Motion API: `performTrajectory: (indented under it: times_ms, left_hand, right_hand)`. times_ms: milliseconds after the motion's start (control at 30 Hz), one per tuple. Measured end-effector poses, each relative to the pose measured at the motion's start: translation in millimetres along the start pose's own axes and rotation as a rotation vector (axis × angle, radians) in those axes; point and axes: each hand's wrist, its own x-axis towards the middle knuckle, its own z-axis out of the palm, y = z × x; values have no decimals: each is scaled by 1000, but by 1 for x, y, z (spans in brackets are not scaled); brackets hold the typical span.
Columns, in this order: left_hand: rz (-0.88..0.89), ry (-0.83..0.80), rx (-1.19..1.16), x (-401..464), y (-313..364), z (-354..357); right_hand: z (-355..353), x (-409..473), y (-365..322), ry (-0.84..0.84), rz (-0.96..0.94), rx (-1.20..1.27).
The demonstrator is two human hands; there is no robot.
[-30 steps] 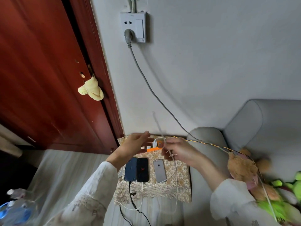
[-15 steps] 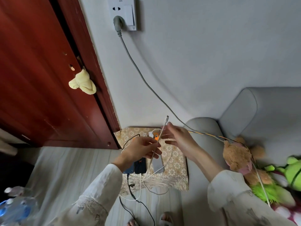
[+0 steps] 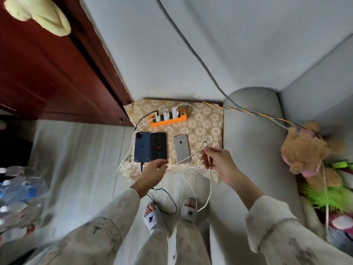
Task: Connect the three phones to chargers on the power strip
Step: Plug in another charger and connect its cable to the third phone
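Note:
Three phones lie face down on a patterned mat [image 3: 212, 119]: a blue phone [image 3: 142, 146], a black phone [image 3: 158, 146] beside it, and a silver phone [image 3: 182, 148] to the right. An orange power strip [image 3: 168, 120] behind them carries three white chargers [image 3: 165, 114]. A dark cable is plugged into the blue phone's near end. My right hand [image 3: 217, 163] pinches a white cable [image 3: 210, 180] near its plug [image 3: 205, 144], right of the silver phone. My left hand [image 3: 154, 170] hovers just in front of the black phone, fingers loosely curled, holding nothing that I can see.
A grey sofa arm [image 3: 254, 134] stands right of the mat, with a brown plush toy [image 3: 305, 150] on the seat. A red wooden door [image 3: 47, 73] is at the left. Cables loop on the floor around my slippered feet [image 3: 170, 213]. Plastic bottles [image 3: 17, 188] lie far left.
The view has tilted down and nearer to the mat. Both hands came down from above the power strip; my right hand now holds the white cable's plug end lower, beside the silver phone.

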Motion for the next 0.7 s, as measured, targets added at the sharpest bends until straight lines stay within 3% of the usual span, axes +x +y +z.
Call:
performTrajectory:
  times_ms: [133, 300, 400, 467, 567, 700]
  left_hand:
    - [-54, -19, 187, 66, -48, 36]
    - [2, 65, 209, 138, -79, 78]
    - [1, 181, 221, 159, -93, 105]
    - [-7, 162, 192, 160, -101, 123]
    - [-63, 66, 81, 153, -108, 144]
    - [-212, 232, -107, 162, -101, 136]
  right_hand:
    - [-10, 79, 53, 31, 14, -81]
    - [3, 160, 104, -31, -54, -213]
    - [11, 190, 110, -56, -89, -155]
    - [12, 204, 111, -58, -83, -101]
    - [9, 215, 115, -4, 52, -158]
    - [-6, 214, 121, 21, 218, -332]
